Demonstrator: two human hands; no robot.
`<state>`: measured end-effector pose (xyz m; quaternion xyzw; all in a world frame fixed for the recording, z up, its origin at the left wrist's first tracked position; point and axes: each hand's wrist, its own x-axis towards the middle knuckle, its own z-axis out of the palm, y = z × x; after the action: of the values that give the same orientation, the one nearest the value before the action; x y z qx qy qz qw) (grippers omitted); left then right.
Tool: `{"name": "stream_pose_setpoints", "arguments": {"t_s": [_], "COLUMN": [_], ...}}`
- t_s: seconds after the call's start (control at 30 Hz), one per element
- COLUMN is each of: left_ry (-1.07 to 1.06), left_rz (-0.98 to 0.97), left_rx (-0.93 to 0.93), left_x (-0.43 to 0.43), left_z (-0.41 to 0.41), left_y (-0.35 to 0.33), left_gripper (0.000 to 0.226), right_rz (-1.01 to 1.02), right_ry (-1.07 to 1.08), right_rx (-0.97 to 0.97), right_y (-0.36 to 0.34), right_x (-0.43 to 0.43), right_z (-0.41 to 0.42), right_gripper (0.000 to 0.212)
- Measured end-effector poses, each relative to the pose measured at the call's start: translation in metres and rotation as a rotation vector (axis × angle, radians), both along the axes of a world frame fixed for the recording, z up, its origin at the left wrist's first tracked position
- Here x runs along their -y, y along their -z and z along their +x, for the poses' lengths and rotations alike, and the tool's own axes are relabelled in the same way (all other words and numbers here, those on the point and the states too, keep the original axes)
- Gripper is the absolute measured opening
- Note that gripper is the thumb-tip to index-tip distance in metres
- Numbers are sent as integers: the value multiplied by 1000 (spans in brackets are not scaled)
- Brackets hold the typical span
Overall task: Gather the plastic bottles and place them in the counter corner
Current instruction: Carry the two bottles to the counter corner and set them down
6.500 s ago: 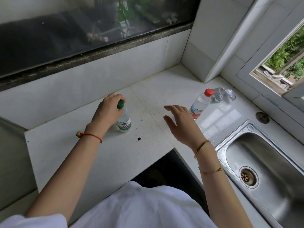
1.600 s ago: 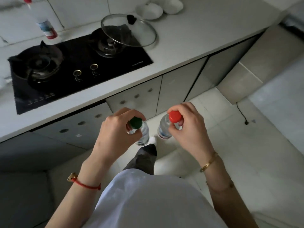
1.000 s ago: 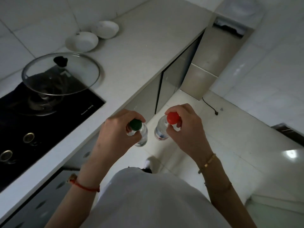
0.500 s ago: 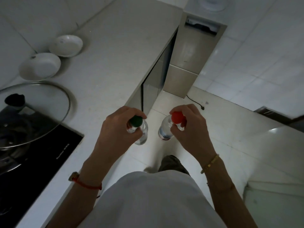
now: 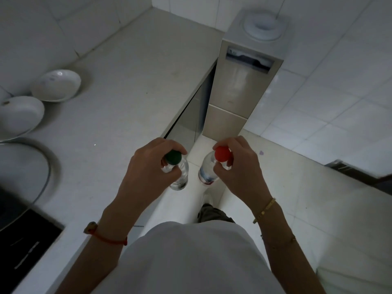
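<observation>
My left hand (image 5: 148, 172) grips a clear plastic bottle with a green cap (image 5: 180, 175) by its neck. My right hand (image 5: 239, 168) grips a clear plastic bottle with a red cap (image 5: 206, 172) the same way. Both bottles hang upright, close together, above the floor just off the white counter's (image 5: 131, 85) front edge. The counter runs ahead to a tiled corner (image 5: 161, 13) at the top of the view.
Two white bowls (image 5: 56, 84) (image 5: 19, 115) sit on the counter at the left. A glass pot lid (image 5: 27, 166) and a black cooktop (image 5: 23, 247) are at the lower left. A tall steel-fronted cabinet (image 5: 241, 88) stands past the counter's end.
I have walked along the counter with both bottles in my hands. The cooktop and lid have slid out to the left, and the counter corner and cabinet have come closer.
</observation>
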<state>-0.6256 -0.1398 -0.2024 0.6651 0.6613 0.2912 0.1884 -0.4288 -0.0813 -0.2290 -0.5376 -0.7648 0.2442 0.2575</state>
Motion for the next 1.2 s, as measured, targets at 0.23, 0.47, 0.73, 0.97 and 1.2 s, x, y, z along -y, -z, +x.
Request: {"name": "stream_pose_setpoints", "arguments": {"t_s": [0.23, 0.47, 0.73, 0.97, 1.2], "left_ry": [-82, -150, -186, -194, -221], "left_rz": [60, 106, 73, 70, 90], "left_rx": [2, 13, -9, -26, 1], "left_x": [-99, -176, -244, -314, -391], "left_z": [30, 49, 49, 33, 11], "left_y": [-5, -14, -12, 2, 7], "left_gripper": [31, 29, 30, 29, 31], "right_rz": [54, 73, -3, -5, 5], "right_ry": [-92, -154, -174, -183, -221], "right_rx": [16, 20, 3, 4, -9], "right_y": [-17, -24, -16, -3, 0], "right_x": [-112, -204, -280, -348, -433], "right_z": [29, 42, 42, 27, 2], "right_gripper": [39, 39, 39, 40, 38]}}
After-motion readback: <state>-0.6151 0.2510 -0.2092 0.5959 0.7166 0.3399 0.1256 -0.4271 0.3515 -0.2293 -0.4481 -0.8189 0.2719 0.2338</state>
